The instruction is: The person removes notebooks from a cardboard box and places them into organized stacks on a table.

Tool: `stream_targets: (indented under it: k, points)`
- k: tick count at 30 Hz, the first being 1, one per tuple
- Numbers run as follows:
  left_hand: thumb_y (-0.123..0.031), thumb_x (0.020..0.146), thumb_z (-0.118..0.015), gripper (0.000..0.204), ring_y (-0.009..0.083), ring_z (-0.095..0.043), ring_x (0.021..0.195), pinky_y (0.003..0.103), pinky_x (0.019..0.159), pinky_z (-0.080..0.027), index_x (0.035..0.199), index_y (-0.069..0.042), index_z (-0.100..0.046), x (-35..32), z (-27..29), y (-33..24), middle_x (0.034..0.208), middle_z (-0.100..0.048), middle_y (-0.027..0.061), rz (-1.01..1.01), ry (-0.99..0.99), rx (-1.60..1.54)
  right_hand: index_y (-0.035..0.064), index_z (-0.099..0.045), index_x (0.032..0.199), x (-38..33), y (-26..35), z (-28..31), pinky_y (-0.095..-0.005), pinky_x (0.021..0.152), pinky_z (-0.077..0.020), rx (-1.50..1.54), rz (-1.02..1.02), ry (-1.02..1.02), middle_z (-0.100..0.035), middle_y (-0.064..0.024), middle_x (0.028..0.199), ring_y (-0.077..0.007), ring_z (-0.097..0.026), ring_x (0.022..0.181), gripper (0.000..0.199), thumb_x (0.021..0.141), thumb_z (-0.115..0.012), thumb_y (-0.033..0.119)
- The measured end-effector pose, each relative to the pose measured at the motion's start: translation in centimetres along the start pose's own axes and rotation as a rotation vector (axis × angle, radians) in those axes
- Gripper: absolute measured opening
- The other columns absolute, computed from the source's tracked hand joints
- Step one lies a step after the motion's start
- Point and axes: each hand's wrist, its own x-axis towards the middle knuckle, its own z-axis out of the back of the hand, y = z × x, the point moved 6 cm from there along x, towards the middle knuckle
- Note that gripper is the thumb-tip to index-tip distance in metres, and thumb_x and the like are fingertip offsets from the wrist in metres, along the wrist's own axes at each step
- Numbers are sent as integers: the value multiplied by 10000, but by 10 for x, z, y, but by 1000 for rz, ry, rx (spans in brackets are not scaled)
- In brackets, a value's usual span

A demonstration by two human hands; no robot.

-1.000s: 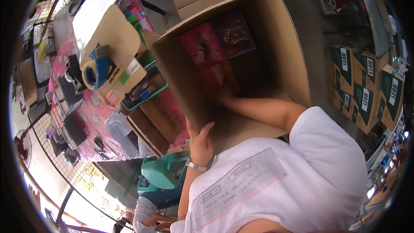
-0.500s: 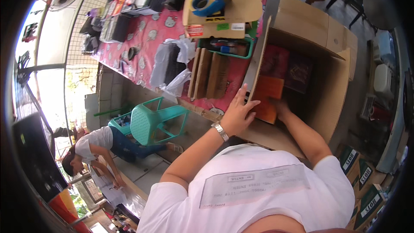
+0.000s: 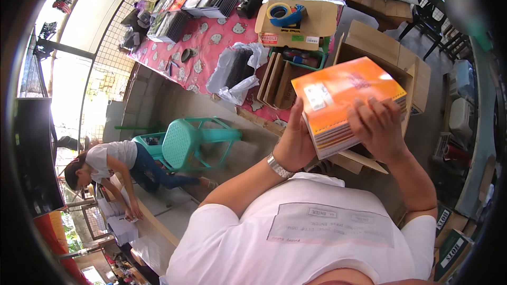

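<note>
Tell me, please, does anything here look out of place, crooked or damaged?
Nothing looks damaged or spilled. The left hand and the right hand hold a stack of orange books tilted above the open cardboard box. One oddity: a green plastic chair seems to lie on its side beside the pink table.

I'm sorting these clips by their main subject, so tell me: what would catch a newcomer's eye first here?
First the stack of orange books, held up at centre right between the left hand and the right hand, above an open cardboard box. Behind it stretches a pink patterned tablecloth strewn with goods, with a roll of blue tape on a carton. A teal plastic chair lies tipped on the floor at left.
</note>
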Motion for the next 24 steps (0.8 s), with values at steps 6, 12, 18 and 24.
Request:
stream_targets:
  k: [6, 12, 18, 24]
  points:
    - [-285, 876, -593, 511, 292, -586, 1162, 486, 1023, -440, 1319, -60, -473, -27, 49, -36, 1272, -588, 146, 132, -177, -149, 112, -528, 1203, 33, 44, -22, -456, 964, -394, -15, 74, 110, -544, -80, 1205, -275, -506, 1114, 442, 844, -635, 346]
    - [-215, 809, -637, 533, 289, -616, 1115, 480, 980, -485, 1290, -25, -511, -95, 146, -189, 1229, -619, 141, -264, -141, 63, 72, -514, 1330, 108, 1, -104, -417, 1073, -331, 755, -812, 22, -541, -141, 1241, -280, -488, 1214, 722, 877, -536, 633]
    - [-191, 764, -677, 613, 257, -625, 1082, 414, 946, -514, 1318, -32, -466, -166, 256, -344, 1220, -606, 112, -267, -304, 139, 37, -493, 1361, 232, 152, -297, -342, 930, -460, 2468, -1269, 658, -585, -82, 1257, -181, -566, 1118, 779, 877, -549, 645]
    - [-94, 712, -699, 582, 237, -632, 1078, 388, 919, -521, 1268, -24, -539, -188, 377, -498, 1161, -655, 76, -263, -337, 617, 44, -457, 1329, 342, 231, -438, -364, 985, -422, 1917, -846, 601, -598, -84, 1224, -262, -557, 1153, 690, 764, -800, 244]
